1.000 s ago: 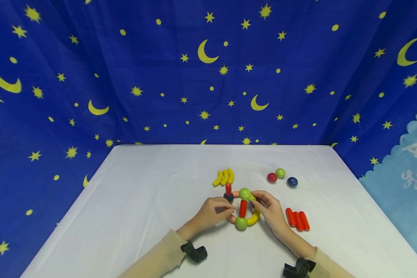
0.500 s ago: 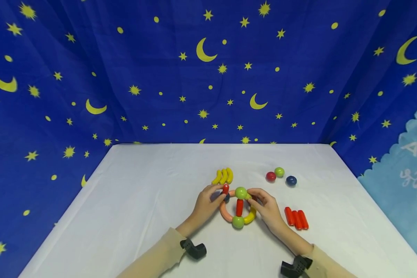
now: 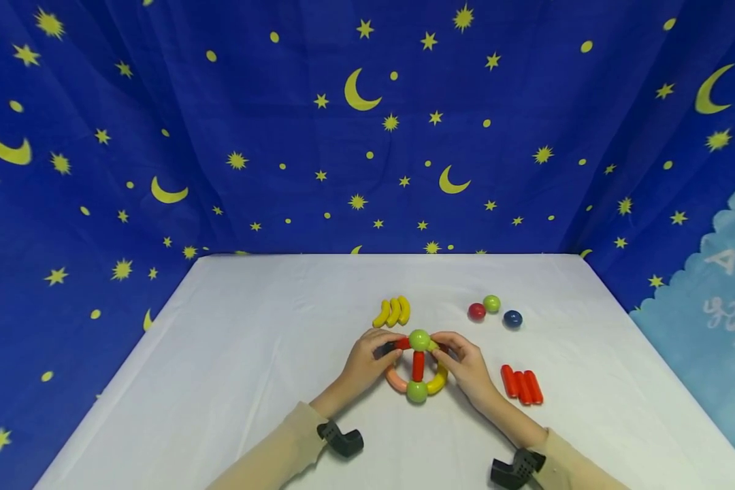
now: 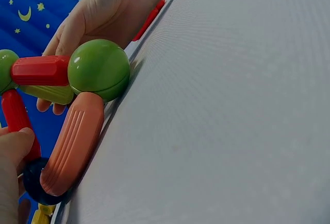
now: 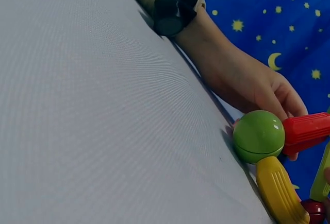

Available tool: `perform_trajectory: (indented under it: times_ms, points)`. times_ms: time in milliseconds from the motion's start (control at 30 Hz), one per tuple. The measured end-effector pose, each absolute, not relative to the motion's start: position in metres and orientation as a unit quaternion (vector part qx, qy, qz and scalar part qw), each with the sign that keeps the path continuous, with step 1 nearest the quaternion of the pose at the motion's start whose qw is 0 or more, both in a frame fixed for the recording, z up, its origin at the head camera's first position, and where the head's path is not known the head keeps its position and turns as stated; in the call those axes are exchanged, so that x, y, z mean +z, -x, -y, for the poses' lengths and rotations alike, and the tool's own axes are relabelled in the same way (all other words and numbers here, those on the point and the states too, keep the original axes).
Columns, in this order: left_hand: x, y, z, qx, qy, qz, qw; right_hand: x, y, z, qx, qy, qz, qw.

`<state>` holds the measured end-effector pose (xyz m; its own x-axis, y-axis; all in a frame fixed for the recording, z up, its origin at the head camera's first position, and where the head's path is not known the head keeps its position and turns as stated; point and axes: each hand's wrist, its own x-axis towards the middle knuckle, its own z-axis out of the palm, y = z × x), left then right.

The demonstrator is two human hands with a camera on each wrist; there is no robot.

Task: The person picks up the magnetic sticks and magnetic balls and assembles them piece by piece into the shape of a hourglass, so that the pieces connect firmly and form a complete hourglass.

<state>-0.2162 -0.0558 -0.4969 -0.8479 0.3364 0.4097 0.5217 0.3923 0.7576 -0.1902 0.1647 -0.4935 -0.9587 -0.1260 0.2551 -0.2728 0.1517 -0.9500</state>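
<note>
A magnetic-stick construction stands between the hands: a ring of curved orange (image 4: 75, 144) and yellow (image 5: 278, 190) sticks joined by balls, including a near green ball (image 3: 416, 391), a dark blue ball (image 4: 41, 180) and a dark red ball (image 5: 314, 211). From the near ball a straight red stick (image 3: 418, 366) rises to a raised green ball (image 3: 419, 340). My left hand (image 3: 363, 359) pinches another red stick (image 4: 18, 116), which leans from the blue ball to that raised ball. On the other side, my right hand (image 3: 470, 366) pinches a yellow-green stick (image 5: 320, 177). Fingers partly hide the ring's far side.
Three yellow curved sticks (image 3: 394, 312) lie behind the construction. Red (image 3: 476, 312), green (image 3: 492, 303) and blue (image 3: 512, 319) balls sit at the back right. Three straight red sticks (image 3: 522, 386) lie right of the right hand. A starry blue curtain (image 3: 294, 129) surrounds the white table (image 3: 269, 299).
My left hand has moved to the red stick that stood upright on the blue ball and tipped it inward to the raised green ball. My right hand keeps its pinch; the construction shifted slightly left.
</note>
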Motion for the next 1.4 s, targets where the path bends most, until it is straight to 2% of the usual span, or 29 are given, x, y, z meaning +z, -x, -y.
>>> perform_trajectory:
  times_ms: [400,600,833,967,1200,1400]
  points:
    - [-0.499,0.215,0.057,-0.476,0.255,0.836,0.1,-0.49,0.186,-0.172,0.618,-0.133,0.772,0.064]
    - [-0.5,0.215,0.055,-0.512,0.249,0.816,0.101,-0.478,0.179,-0.186,0.61,-0.102,0.777,0.116]
    - [-0.501,0.218,0.061,-0.6,0.192,0.775,0.042,-0.47,0.168,-0.21,0.588,-0.062,0.782,0.197]
    - [-0.5,0.22,0.063,-0.638,0.153,0.755,0.001,-0.471,0.156,-0.231,0.551,-0.015,0.804,0.221]
    - [-0.475,0.209,0.068,-0.648,0.142,0.747,-0.039,-0.475,0.135,-0.263,0.461,0.092,0.858,0.208]
    - [-0.483,0.213,0.065,-0.651,0.122,0.749,-0.033,-0.478,0.12,-0.28,0.423,0.125,0.888,0.133]
